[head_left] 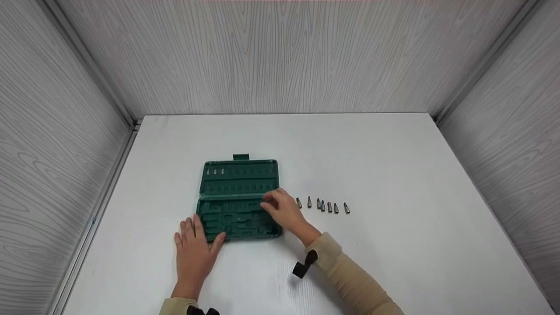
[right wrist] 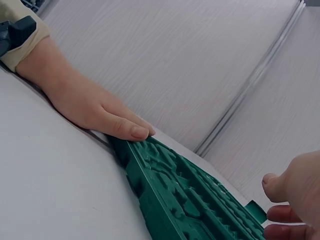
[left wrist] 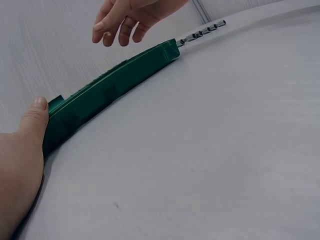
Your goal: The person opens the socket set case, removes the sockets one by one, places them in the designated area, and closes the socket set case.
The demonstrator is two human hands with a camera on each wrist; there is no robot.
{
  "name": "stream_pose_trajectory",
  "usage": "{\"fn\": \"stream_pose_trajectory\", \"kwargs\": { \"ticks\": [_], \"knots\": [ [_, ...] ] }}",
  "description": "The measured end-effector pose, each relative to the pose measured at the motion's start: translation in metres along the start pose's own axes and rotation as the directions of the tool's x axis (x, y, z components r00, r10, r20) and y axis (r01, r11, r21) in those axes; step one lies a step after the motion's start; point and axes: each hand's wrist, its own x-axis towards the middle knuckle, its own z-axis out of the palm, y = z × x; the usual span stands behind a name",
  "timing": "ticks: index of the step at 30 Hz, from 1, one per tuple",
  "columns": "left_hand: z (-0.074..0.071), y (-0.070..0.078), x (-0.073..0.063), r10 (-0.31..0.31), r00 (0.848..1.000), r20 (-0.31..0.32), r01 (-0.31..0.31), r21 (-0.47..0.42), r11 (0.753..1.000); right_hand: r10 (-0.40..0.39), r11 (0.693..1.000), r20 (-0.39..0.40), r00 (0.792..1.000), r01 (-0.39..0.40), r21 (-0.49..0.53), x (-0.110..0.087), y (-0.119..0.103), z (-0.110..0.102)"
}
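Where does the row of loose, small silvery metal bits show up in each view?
Head: the row of small silvery metal bits lies right of centre, just below mid-height, to the right of the open green plastic case.
Left wrist: the bits are near the top, right of centre, past the case's far end.
Right wrist: the row is not in this picture.
Shared landmark: the green case, visible in all three.

Soft light, faint sheen on tabletop (head_left: 271, 280); wrist views dimmer.
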Motion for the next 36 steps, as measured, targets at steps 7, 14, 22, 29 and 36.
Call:
{"fn": "stream_pose_trajectory", "kwargs": {
  "ticks": [7,14,22,29,36],
  "knots": [
    [0.0,-0.001,0.0,0.011,1.0,-0.023,-0.012,-0.015,1.0,-0.039,0.999,0.021,0.999,0.038,0.034,0.015,-0.009,0.012],
    [0.0,-0.001,0.001,0.007,1.0,-0.01,-0.007,-0.014,1.0,-0.032,0.999,0.011,0.999,0.032,0.01,0.033,-0.017,0.023],
    [-0.003,0.0,-0.001,-0.001,1.0,0.012,0.001,-0.008,1.0,-0.01,1.0,0.038,0.999,0.011,-0.014,0.053,-0.023,0.036],
    [-0.004,0.001,0.0,0.007,1.0,-0.001,-0.007,0.003,1.0,-0.02,1.0,0.038,0.999,0.021,-0.02,0.074,-0.024,0.043],
    [-0.002,0.001,-0.001,0.001,1.0,-0.003,-0.001,-0.004,1.0,0.011,1.0,0.057,0.998,-0.011,-0.004,0.096,-0.022,0.052]
  ]
}}
